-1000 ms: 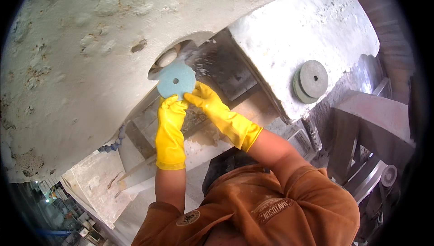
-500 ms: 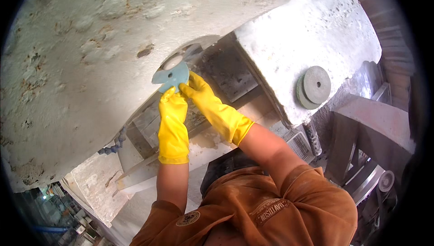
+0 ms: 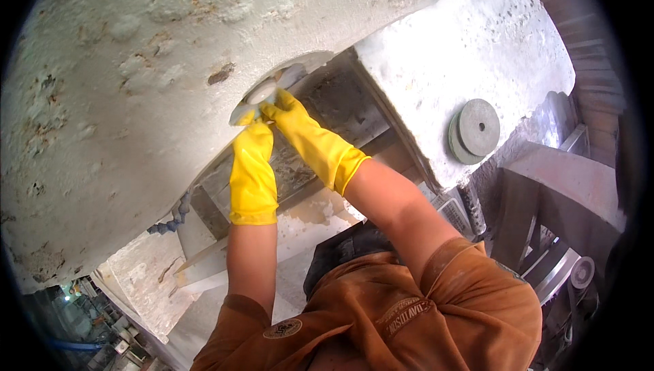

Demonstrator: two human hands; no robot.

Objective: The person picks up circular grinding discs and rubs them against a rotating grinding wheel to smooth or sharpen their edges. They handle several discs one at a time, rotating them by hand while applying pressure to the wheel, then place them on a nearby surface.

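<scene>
Both my hands wear long yellow rubber gloves and meet at an opening in the underside edge of a large, pale, crusted housing (image 3: 136, 153). My left hand (image 3: 253, 143) is closed, with its fingertips at the edge of a flat light-blue piece (image 3: 243, 118). Beside it, my right hand (image 3: 291, 115) bends its fingers around the same piece from the other side. Most of the piece is hidden by the gloves and the housing's lip. Just beyond the fingertips, a rounded whitish part (image 3: 261, 90) shows inside the opening.
To the right, two round grey-green discs (image 3: 478, 128) with centre holes lie overlapping on a white, dusty slab (image 3: 443, 57). A curved metal guard (image 3: 565, 190) and a small wheel (image 3: 582, 273) stand at lower right. Under the housing hangs a segmented dark hose (image 3: 174, 215).
Both hands have moved slightly up and left, carrying the light-blue piece into the opening. Its notched shape, plainly visible before, is now mostly covered.
</scene>
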